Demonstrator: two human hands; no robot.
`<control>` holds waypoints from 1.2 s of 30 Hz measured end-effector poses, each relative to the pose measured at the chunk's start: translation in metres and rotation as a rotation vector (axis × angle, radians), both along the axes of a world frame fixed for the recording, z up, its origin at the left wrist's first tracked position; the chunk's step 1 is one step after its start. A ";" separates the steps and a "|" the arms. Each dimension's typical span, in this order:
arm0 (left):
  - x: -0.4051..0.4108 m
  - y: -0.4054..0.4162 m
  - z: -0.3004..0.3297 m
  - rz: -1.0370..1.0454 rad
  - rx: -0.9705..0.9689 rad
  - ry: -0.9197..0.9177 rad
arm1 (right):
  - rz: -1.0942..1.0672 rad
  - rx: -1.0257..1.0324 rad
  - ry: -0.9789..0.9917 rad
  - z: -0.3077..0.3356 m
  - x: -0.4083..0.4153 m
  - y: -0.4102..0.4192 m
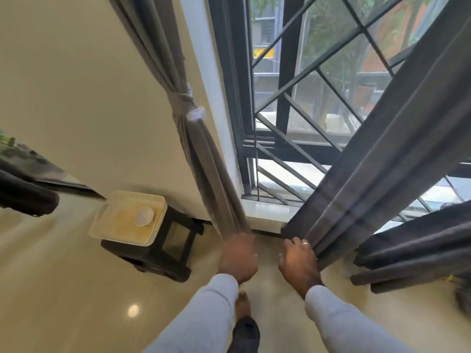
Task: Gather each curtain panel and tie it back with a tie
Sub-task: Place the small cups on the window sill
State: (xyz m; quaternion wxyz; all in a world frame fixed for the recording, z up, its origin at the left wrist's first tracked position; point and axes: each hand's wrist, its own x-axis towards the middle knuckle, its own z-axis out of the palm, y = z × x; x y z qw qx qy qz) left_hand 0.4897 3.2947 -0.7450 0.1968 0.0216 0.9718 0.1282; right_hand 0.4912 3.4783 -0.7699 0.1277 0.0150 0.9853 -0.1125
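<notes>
The left grey curtain panel (pixel 163 62) hangs bunched against the cream wall, bound midway by a grey tie (pixel 181 104) with a white end piece. My left hand (pixel 238 258) grips the bottom hem of this panel. The right dark grey curtain panel (pixel 382 159) hangs loose in folds across the window, with no tie visible on it. My right hand (pixel 298 258), wearing a ring, holds the inner edge of that panel near its bottom, fingers curled round the folds.
A barred window (pixel 318 85) with a black frame fills the space between the panels, with a stone sill (pixel 267 210) below. A black stool (pixel 158 253) carrying a cream lidded container (pixel 127 220) stands on the glossy floor at left. My foot (pixel 242 307) shows below.
</notes>
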 end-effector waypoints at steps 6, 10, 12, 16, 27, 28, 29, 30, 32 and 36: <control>-0.072 0.021 -0.080 -0.065 0.083 -0.080 | -0.160 -0.101 -0.010 -0.066 -0.057 -0.006; -0.134 0.024 -0.145 -0.051 0.136 -0.132 | -0.293 -0.259 -0.061 -0.127 -0.117 -0.022; -0.162 0.020 -0.174 -0.005 0.161 -0.137 | -0.345 -0.296 -0.077 -0.157 -0.144 -0.026; -0.212 0.005 -0.236 0.139 0.207 -0.141 | -0.496 -0.350 -0.086 -0.227 -0.189 -0.019; -0.277 -0.022 -0.345 0.347 0.201 -0.222 | -0.610 -0.305 -0.094 -0.350 -0.239 0.028; -0.281 -0.022 -0.352 0.383 0.227 -0.213 | -0.610 -0.300 -0.095 -0.357 -0.242 0.031; -0.283 -0.023 -0.356 0.416 0.253 -0.202 | -0.606 -0.288 -0.092 -0.362 -0.244 0.033; -0.284 -0.024 -0.362 0.443 0.279 -0.181 | -0.604 -0.274 -0.081 -0.366 -0.246 0.035; -0.286 -0.028 -0.368 0.506 0.331 -0.118 | -0.609 -0.257 -0.040 -0.371 -0.246 0.039; -0.277 -0.026 -0.370 0.582 0.370 -0.032 | -0.616 -0.245 0.011 -0.374 -0.239 0.043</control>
